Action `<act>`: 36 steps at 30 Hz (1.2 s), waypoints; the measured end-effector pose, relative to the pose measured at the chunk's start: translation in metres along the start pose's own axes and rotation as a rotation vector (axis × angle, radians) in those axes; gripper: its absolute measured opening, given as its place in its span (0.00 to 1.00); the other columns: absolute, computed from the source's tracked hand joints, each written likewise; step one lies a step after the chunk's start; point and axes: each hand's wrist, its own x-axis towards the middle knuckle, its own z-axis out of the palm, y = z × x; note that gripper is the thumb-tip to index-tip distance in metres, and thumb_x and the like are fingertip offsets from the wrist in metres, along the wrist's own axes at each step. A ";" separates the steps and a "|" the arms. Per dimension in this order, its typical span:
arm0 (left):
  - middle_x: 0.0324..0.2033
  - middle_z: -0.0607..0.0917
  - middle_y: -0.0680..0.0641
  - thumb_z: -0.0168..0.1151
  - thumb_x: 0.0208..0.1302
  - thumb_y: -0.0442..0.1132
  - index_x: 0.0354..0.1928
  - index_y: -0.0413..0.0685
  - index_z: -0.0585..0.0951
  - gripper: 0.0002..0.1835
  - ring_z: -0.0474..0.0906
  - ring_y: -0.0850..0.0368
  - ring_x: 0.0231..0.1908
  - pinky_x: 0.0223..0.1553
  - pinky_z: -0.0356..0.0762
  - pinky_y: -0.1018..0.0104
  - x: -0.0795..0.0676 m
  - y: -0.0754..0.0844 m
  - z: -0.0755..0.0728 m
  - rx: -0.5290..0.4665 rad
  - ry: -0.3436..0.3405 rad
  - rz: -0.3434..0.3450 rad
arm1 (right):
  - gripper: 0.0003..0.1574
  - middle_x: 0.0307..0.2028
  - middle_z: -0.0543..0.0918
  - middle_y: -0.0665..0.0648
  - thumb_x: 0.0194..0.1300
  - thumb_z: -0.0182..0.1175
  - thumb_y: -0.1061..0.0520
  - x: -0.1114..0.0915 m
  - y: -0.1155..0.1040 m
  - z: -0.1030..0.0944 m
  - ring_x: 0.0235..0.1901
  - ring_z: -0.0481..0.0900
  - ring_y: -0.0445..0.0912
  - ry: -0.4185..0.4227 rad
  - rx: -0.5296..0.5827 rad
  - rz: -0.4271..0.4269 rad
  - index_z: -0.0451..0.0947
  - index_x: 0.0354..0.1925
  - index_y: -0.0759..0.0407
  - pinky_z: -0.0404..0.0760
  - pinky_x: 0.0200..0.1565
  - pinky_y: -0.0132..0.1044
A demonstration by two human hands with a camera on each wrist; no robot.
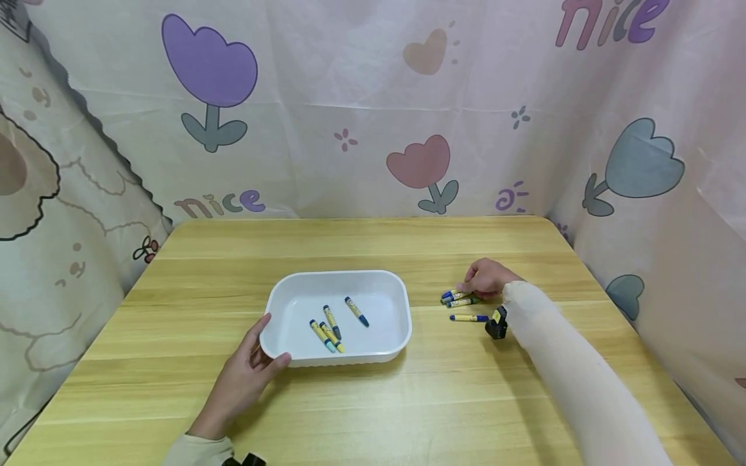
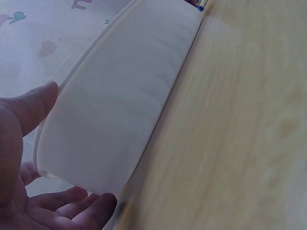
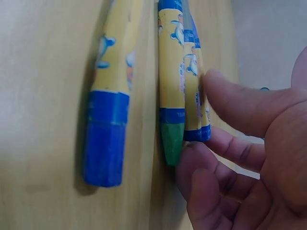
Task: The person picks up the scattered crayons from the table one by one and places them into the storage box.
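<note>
In the head view a white plastic tray point(image 1: 373, 353) stands on the table, with several yellow-wrapped crayons point(image 1: 331, 321) lying inside. My left hand point(image 1: 247, 378) grips its near left corner. The left wrist view shows the thumb point(image 2: 41, 105) at the tray's rim and the other fingers curled about its end. Right of the tray, my right hand point(image 1: 488, 278) is at a small group of crayons point(image 1: 463, 302), pinching one crayon point(image 3: 205, 108) at the group's edge. Beside it lies a green-tipped crayon point(image 3: 171, 62). A separate blue crayon point(image 1: 468, 318) lies nearer the body.
The wooden table point(image 1: 361, 414) reaches back to a printed curtain point(image 1: 350, 77), which also hangs along both sides. A small black device point(image 1: 497, 323) sits at my right wrist, close to the blue crayon.
</note>
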 end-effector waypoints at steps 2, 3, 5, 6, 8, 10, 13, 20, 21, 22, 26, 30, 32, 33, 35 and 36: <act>0.72 0.55 0.33 0.66 0.65 0.41 0.77 0.45 0.47 0.47 0.63 0.40 0.65 0.53 0.71 0.77 0.000 0.001 0.000 -0.008 -0.001 0.006 | 0.17 0.21 0.76 0.53 0.62 0.68 0.53 0.001 0.001 0.000 0.19 0.69 0.41 0.009 -0.018 0.001 0.74 0.37 0.64 0.70 0.21 0.29; 0.72 0.55 0.33 0.66 0.65 0.41 0.76 0.45 0.47 0.47 0.63 0.41 0.65 0.52 0.71 0.78 0.000 0.001 0.000 -0.012 -0.001 0.008 | 0.16 0.21 0.76 0.53 0.62 0.68 0.53 0.002 0.001 0.000 0.19 0.69 0.41 0.011 -0.030 -0.003 0.75 0.36 0.63 0.70 0.22 0.29; 0.72 0.56 0.33 0.65 0.65 0.40 0.76 0.44 0.47 0.46 0.63 0.42 0.65 0.52 0.70 0.79 0.000 0.001 0.000 -0.021 -0.001 0.012 | 0.15 0.21 0.76 0.53 0.62 0.67 0.52 0.003 0.002 0.000 0.20 0.70 0.42 0.015 -0.053 -0.010 0.76 0.34 0.63 0.72 0.23 0.31; 0.71 0.56 0.33 0.65 0.65 0.39 0.76 0.44 0.47 0.46 0.63 0.42 0.65 0.52 0.70 0.80 0.000 0.001 0.001 -0.026 -0.001 0.013 | 0.15 0.21 0.76 0.53 0.63 0.67 0.52 0.004 0.003 0.000 0.20 0.70 0.42 0.021 -0.068 -0.014 0.76 0.33 0.62 0.72 0.24 0.31; 0.71 0.56 0.33 0.65 0.65 0.39 0.76 0.44 0.47 0.46 0.63 0.43 0.65 0.52 0.69 0.81 0.000 0.001 0.001 -0.027 -0.001 0.014 | 0.14 0.21 0.76 0.52 0.64 0.66 0.52 0.005 0.004 0.000 0.20 0.71 0.43 0.029 -0.090 -0.029 0.77 0.31 0.62 0.73 0.24 0.32; 0.71 0.56 0.33 0.65 0.65 0.39 0.76 0.44 0.47 0.46 0.63 0.43 0.65 0.52 0.69 0.81 0.000 0.001 0.001 -0.024 -0.001 0.015 | 0.14 0.22 0.77 0.53 0.65 0.64 0.52 0.006 0.004 0.000 0.20 0.71 0.43 0.035 -0.105 -0.048 0.78 0.31 0.62 0.74 0.24 0.32; 0.71 0.56 0.33 0.65 0.65 0.40 0.76 0.45 0.47 0.46 0.63 0.43 0.65 0.52 0.69 0.81 0.001 0.000 0.000 -0.015 0.000 0.013 | 0.11 0.26 0.79 0.53 0.65 0.64 0.53 0.006 0.004 0.001 0.22 0.72 0.43 0.030 -0.105 -0.064 0.79 0.34 0.61 0.75 0.24 0.33; 0.72 0.56 0.33 0.65 0.65 0.40 0.77 0.45 0.47 0.46 0.63 0.42 0.65 0.52 0.69 0.80 0.000 0.000 0.000 -0.020 0.000 -0.001 | 0.09 0.28 0.79 0.54 0.67 0.62 0.55 0.007 0.002 0.002 0.24 0.73 0.45 0.012 -0.141 -0.092 0.80 0.33 0.60 0.74 0.26 0.33; 0.72 0.56 0.33 0.65 0.65 0.40 0.77 0.45 0.47 0.46 0.63 0.42 0.65 0.52 0.69 0.80 0.000 0.000 0.000 -0.024 -0.001 -0.001 | 0.09 0.28 0.79 0.54 0.68 0.61 0.56 0.007 0.001 0.003 0.24 0.73 0.45 0.012 -0.139 -0.094 0.80 0.33 0.61 0.74 0.26 0.33; 0.72 0.56 0.33 0.65 0.65 0.40 0.77 0.45 0.47 0.46 0.63 0.42 0.65 0.52 0.69 0.81 0.000 0.000 0.001 -0.027 -0.002 -0.002 | 0.09 0.28 0.79 0.54 0.68 0.60 0.56 0.006 0.001 0.002 0.24 0.72 0.45 0.010 -0.137 -0.101 0.80 0.35 0.62 0.74 0.26 0.33; 0.72 0.56 0.34 0.65 0.65 0.40 0.76 0.45 0.47 0.46 0.64 0.43 0.65 0.52 0.70 0.81 0.000 -0.002 0.001 -0.035 0.000 -0.001 | 0.12 0.28 0.78 0.55 0.71 0.55 0.60 0.003 -0.003 0.001 0.21 0.70 0.43 -0.026 -0.089 -0.121 0.79 0.45 0.68 0.72 0.24 0.32; 0.72 0.56 0.34 0.66 0.65 0.41 0.76 0.45 0.47 0.47 0.64 0.42 0.65 0.52 0.70 0.81 0.000 -0.004 0.000 -0.028 -0.001 0.002 | 0.13 0.28 0.77 0.55 0.70 0.53 0.63 0.002 -0.005 -0.001 0.20 0.68 0.41 -0.063 -0.042 -0.132 0.78 0.47 0.71 0.70 0.24 0.30; 0.72 0.55 0.34 0.66 0.65 0.41 0.76 0.45 0.47 0.47 0.63 0.42 0.65 0.51 0.70 0.81 0.000 -0.004 0.000 -0.028 -0.002 0.003 | 0.11 0.28 0.76 0.56 0.69 0.53 0.64 0.000 -0.006 -0.001 0.22 0.69 0.41 -0.072 -0.025 -0.148 0.77 0.43 0.71 0.71 0.25 0.30; 0.72 0.55 0.34 0.66 0.65 0.41 0.76 0.45 0.47 0.47 0.63 0.42 0.65 0.52 0.70 0.81 0.001 -0.003 0.000 -0.032 -0.003 0.004 | 0.09 0.28 0.76 0.56 0.69 0.53 0.64 0.000 -0.006 -0.002 0.22 0.69 0.42 -0.076 -0.013 -0.155 0.77 0.42 0.71 0.72 0.26 0.30; 0.72 0.55 0.34 0.66 0.65 0.41 0.77 0.45 0.47 0.47 0.62 0.42 0.66 0.52 0.70 0.81 0.001 -0.002 0.000 -0.034 -0.003 0.004 | 0.09 0.29 0.75 0.57 0.68 0.53 0.64 -0.002 -0.007 -0.002 0.24 0.70 0.43 -0.085 0.014 -0.174 0.74 0.42 0.71 0.74 0.27 0.30; 0.72 0.55 0.34 0.66 0.65 0.40 0.77 0.45 0.47 0.47 0.62 0.42 0.66 0.52 0.70 0.80 0.001 -0.002 0.000 -0.035 -0.004 0.004 | 0.09 0.29 0.75 0.58 0.68 0.53 0.64 -0.003 -0.007 -0.001 0.25 0.71 0.43 -0.090 0.033 -0.180 0.73 0.42 0.71 0.75 0.28 0.30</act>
